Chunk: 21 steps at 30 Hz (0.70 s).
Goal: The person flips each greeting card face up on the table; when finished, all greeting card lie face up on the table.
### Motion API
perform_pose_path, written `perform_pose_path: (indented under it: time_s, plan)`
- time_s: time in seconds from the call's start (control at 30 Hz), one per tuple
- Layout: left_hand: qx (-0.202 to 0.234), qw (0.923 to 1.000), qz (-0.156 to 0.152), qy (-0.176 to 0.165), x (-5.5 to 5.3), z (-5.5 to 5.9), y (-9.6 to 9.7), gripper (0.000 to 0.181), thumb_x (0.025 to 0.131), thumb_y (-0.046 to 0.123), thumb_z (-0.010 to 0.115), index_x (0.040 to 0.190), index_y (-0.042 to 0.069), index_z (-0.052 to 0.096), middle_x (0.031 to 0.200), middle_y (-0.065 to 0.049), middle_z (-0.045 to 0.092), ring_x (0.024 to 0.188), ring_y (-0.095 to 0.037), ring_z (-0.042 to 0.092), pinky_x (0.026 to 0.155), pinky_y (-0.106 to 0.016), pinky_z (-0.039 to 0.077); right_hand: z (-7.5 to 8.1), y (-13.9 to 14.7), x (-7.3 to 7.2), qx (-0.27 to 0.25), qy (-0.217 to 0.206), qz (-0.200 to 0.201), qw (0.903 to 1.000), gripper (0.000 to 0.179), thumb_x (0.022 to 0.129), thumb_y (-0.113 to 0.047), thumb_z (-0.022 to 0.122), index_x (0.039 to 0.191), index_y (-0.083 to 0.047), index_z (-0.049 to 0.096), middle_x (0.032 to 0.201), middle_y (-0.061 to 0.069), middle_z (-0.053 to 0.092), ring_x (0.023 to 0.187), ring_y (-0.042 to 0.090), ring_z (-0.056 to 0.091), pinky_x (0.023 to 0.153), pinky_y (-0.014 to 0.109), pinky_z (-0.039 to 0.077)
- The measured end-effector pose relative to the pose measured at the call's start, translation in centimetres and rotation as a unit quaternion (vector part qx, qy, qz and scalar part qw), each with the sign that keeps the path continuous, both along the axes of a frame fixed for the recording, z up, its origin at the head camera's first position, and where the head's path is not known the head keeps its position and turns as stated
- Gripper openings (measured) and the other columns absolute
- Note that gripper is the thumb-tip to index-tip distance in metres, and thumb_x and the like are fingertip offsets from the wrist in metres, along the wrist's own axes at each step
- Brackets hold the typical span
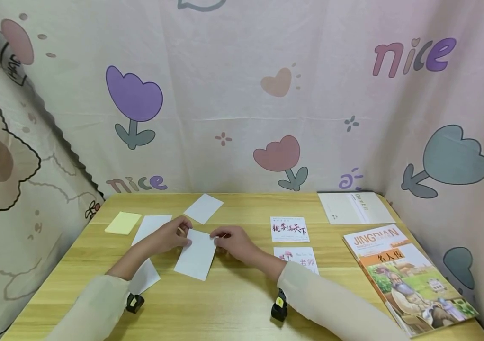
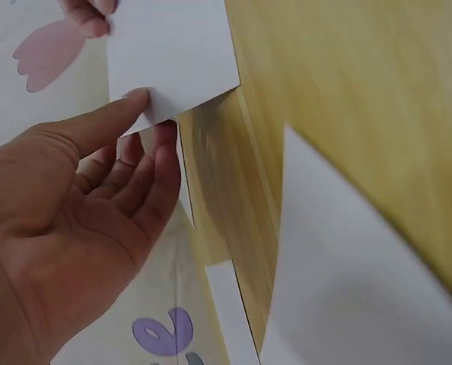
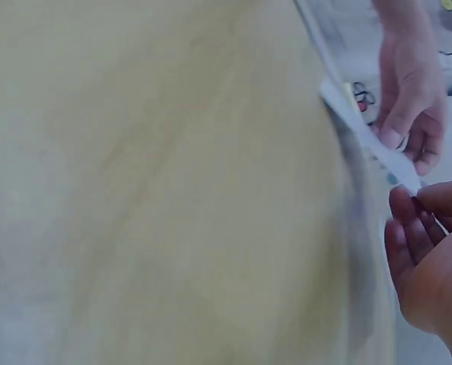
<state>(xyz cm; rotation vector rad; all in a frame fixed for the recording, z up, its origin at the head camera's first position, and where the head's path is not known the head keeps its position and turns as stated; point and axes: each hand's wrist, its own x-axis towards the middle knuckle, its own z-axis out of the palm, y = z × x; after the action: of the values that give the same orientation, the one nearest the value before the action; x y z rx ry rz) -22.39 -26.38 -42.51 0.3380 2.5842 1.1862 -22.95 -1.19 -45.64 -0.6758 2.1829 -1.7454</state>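
A blank white card (image 1: 196, 255) is held between both hands over the wooden table. My left hand (image 1: 173, 235) pinches its far left corner; in the left wrist view the thumb (image 2: 138, 99) lies on top and the fingers are underneath. At the far right corner, my right hand (image 1: 235, 244) pinches the card between thumb and fingertips, seen edge-on in the right wrist view as a white strip (image 3: 370, 141). Under the left forearm lies a larger white sheet (image 1: 146, 279), partly hidden by the arm. Another white card (image 1: 203, 208) lies beyond the hands.
A yellow sticky-note pad (image 1: 123, 223) lies at the far left. Two printed cards, one with red characters (image 1: 290, 229) and one with flowers (image 1: 306, 258), lie right of centre, the latter partly covered by the right arm. A pale notebook (image 1: 354, 208) and a magazine (image 1: 410, 279) occupy the right side.
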Motion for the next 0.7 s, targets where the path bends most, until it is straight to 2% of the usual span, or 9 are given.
perform_pose_path:
  time_s: [0.13,0.27,0.43,0.7]
  plan:
    - [0.048,0.9987,-0.003,0.017,0.3,0.1,0.9,0.041,0.092,0.003,0.070,0.126,-0.005,0.049,0.108,-0.014,0.052,0.088,-0.018,0.057,0.069,-0.025,0.050,0.9,1.1,0.4,-0.019,-0.003,-0.007,0.9998,0.019,0.093,-0.003,0.065,0.109,-0.002,0.075,0.096,0.019,0.073,0.079,0.030,0.068,0.072,0.040,0.059]
    - [0.097,0.9950,0.002,0.026,0.5,-0.1,1.8,0.039,0.093,0.004,0.069,0.127,-0.003,0.050,0.117,-0.018,0.053,0.089,-0.017,0.060,0.071,-0.025,0.053,1.7,2.6,0.7,-0.043,-0.020,-0.010,0.9988,0.020,0.095,-0.005,0.064,0.113,0.000,0.073,0.099,0.019,0.072,0.078,0.020,0.068,0.080,0.048,0.059]
    - [0.145,0.9892,-0.002,0.022,0.8,-0.1,3.5,0.036,0.094,0.008,0.068,0.126,0.001,0.053,0.123,-0.019,0.053,0.089,-0.020,0.061,0.072,-0.025,0.054,2.7,4.8,1.2,-0.055,-0.028,-0.015,0.9980,0.022,0.097,-0.009,0.063,0.117,-0.001,0.072,0.105,0.016,0.071,0.082,0.017,0.068,0.079,0.044,0.060]
    - [0.172,0.9849,-0.010,0.020,1.2,0.5,6.6,0.035,0.095,0.014,0.069,0.127,0.007,0.059,0.123,-0.014,0.057,0.092,-0.021,0.061,0.073,-0.025,0.053,3.9,9.0,2.2,-0.042,-0.035,-0.010,0.9984,0.026,0.098,-0.015,0.065,0.122,-0.007,0.070,0.117,0.013,0.068,0.091,0.025,0.068,0.079,0.036,0.060]
